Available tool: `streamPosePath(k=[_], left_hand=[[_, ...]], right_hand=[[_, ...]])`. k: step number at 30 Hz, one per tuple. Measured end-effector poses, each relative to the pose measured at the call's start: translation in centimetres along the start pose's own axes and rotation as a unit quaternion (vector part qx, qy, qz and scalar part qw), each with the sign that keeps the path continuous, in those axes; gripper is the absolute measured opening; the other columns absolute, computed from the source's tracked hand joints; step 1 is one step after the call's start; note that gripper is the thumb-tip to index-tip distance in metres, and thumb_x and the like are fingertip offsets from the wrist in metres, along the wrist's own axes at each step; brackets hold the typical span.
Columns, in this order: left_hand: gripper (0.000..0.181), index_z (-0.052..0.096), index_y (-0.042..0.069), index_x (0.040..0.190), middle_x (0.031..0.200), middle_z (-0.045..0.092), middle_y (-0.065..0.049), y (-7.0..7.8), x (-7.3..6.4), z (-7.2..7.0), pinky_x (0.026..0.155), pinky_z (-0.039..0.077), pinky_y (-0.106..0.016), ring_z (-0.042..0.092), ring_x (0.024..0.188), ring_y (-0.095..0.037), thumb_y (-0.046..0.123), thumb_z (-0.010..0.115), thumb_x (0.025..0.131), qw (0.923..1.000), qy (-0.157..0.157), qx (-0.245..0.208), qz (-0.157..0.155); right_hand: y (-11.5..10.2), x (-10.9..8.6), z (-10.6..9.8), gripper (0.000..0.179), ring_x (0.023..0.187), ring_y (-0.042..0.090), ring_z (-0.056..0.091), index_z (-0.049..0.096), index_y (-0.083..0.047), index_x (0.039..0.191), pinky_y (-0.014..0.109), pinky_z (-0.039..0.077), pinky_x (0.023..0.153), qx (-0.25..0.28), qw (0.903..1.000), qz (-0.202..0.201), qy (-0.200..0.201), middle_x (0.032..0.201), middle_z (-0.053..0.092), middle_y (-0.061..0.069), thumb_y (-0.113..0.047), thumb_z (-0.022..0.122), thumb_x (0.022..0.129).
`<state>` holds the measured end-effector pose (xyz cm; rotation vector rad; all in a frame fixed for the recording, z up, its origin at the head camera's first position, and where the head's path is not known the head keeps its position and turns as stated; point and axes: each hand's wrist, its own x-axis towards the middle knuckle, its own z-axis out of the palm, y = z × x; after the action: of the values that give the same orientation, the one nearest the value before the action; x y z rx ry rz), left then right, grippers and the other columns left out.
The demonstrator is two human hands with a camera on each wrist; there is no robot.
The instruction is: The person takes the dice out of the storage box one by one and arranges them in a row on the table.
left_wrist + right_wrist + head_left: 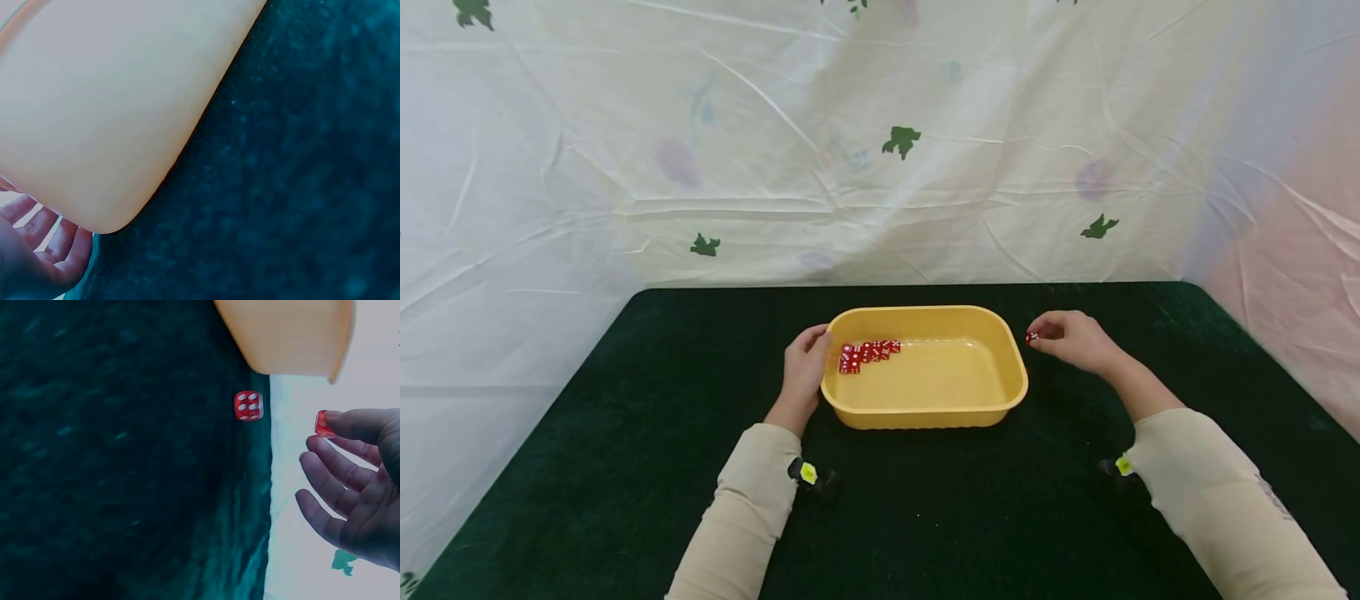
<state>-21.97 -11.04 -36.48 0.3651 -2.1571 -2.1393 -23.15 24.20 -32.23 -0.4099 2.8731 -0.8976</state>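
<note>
My left hand [803,367] holds the left end of a yellow plastic tub [925,412] by its rim. In the left wrist view its fingers [59,240] lie against the tub's outer wall, partly hidden. Inside the tub, red dice with white pips [867,353] sit together near the left end. To the right of the tub, my right hand [1075,339] pinches one red die [323,424] between thumb and forefinger, its other fingers spread. Another red die [249,405] lies on the cloth near the tub, showing several white pips.
A dark green cloth [625,467] covers the table under the tub. Behind it and at both sides hangs a pale sheet [790,125] with green leaf prints. Small dark wrist cameras [820,482] sit by both sleeves.
</note>
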Motion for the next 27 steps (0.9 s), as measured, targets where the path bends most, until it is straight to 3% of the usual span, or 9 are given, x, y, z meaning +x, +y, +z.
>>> streamPosePath(k=[14,27], left_hand=[[0.025,0.052,0.009,0.111,0.111,0.048,-0.007,-0.1,0.1,0.0,0.083,0.040,-0.030,0.047,0.097,-0.020,0.020,0.044,0.091,1.0000,-0.002,0.001,-0.001],[0.026,0.051,0.010,0.112,0.111,0.047,-0.006,0.0,-0.1,0.0,0.083,0.040,-0.031,0.047,0.099,-0.021,0.022,0.043,0.091,1.0000,-0.002,0.003,-0.005]], right_hand=[[2.5,-0.9,1.5,0.022,0.075,0.022,0.047,0.055,-0.001,0.101,0.032,0.042,0.064,0.028,0.9991,0.013,-0.030,0.088,0.053,0.009,-0.014,0.055,0.084],[3.2,-1.2,2.3,0.022,0.075,0.021,0.047,0.055,-0.001,0.102,0.031,0.042,0.063,0.042,0.9981,0.014,-0.041,0.088,0.053,0.008,-0.015,0.054,0.085]])
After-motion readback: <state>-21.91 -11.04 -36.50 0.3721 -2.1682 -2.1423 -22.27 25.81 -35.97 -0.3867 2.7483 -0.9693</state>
